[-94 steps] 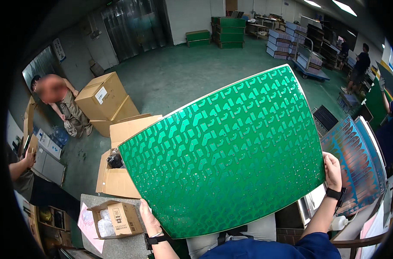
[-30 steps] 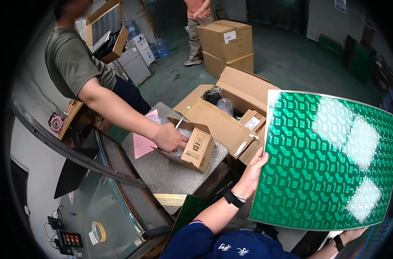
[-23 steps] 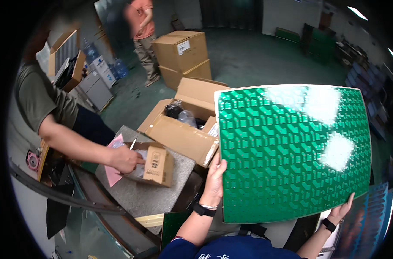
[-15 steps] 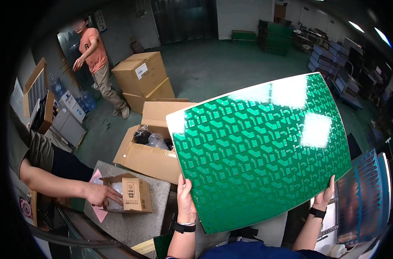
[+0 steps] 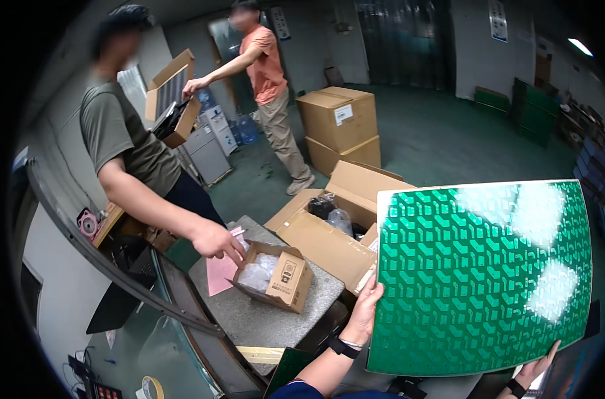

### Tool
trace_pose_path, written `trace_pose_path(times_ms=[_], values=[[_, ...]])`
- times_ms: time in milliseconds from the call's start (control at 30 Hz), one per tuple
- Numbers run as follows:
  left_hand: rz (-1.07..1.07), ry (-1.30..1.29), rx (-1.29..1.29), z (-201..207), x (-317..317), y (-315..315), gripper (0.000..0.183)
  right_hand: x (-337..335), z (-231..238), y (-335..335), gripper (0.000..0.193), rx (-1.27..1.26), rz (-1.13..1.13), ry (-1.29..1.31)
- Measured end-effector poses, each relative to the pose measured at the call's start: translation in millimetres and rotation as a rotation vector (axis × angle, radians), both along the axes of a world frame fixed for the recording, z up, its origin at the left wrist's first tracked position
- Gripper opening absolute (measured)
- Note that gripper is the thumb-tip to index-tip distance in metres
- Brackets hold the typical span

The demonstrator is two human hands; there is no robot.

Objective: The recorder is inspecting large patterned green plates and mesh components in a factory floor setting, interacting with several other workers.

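A large green circuit board panel (image 5: 475,279), glossy and covered in rows of small lighter shapes, is held up before me. My left hand (image 5: 366,309) grips its left edge, thumb on the face and the other fingers mostly behind. At the lower right edge my right hand (image 5: 539,362) holds it too, fingers partly hidden behind the panel. White light glares off its right side. Left of the panel, a small open carton (image 5: 292,282) with clear plastic inside sits on a grey speckled tabletop (image 5: 239,319). Another person's hand (image 5: 217,241) reaches to that carton's rim.
Beyond the tabletop stands a big open carton (image 5: 322,229) with bagged items, and two stacked cartons (image 5: 339,116) behind it. A person in orange (image 5: 262,73) touches an open box (image 5: 176,100) beside a person in a dark green shirt (image 5: 119,126). A tape roll (image 5: 153,387) lies lower left.
My view has swung left, so the panel and both hands sit farther right. The person in orange now reaches to the open box. The other person's hand has drawn back to the small carton's rim.
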State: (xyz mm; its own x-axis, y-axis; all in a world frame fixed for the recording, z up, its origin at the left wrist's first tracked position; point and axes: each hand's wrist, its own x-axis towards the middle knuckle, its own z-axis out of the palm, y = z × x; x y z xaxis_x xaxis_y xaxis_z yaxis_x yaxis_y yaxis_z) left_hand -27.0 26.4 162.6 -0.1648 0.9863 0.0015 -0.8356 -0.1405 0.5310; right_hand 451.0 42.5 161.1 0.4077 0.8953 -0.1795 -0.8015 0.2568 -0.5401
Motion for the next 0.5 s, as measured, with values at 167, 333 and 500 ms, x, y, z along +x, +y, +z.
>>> trace_pose_path(times_ms=[167, 333, 500], values=[[-0.012, -0.117, 0.033, 0, 4, 5, 0.045, -39, 26, 0, 0.055, 0.054, 0.055, -0.010], [-0.008, -0.277, 0.104, -6, 21, 24, 0.043, -123, 23, -29, 0.054, 0.240, 0.481, -0.314], [-0.004, -0.307, 0.136, 3, 45, 32, 0.039, -221, 60, -50, 0.046, 0.019, 0.319, -0.202]])
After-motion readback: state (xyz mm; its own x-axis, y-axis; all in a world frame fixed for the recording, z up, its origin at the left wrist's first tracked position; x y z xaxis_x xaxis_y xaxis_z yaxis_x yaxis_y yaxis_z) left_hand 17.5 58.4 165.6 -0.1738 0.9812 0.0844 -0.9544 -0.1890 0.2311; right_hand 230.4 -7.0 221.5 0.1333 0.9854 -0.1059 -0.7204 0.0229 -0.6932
